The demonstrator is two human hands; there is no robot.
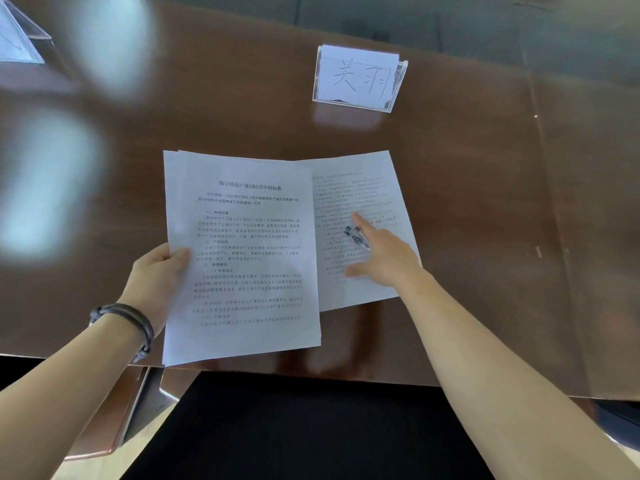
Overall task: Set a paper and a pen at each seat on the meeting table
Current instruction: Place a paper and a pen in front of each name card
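Left hand (162, 271) grips paper stack (239, 258), covering sheet (360, 188) edge on table (242, 109); right hand (384, 258) spread on sheet, blurred pens (355, 234) beneath.

Sheet (363, 202) flat on surface (485, 202), nameplate (358, 77) behind it, pens (355, 233) on it, held stack (242, 254) overlapping its left edge.

Item, as I see it from the head camera: one dark brown polished meeting table (450, 202), glossy, with pale glare patches at its left. On it: a printed paper sheet (360, 188) near the front edge; beyond it a clear acrylic name card holder (358, 77) with handwritten characters; a second holder (17, 36) at far left.
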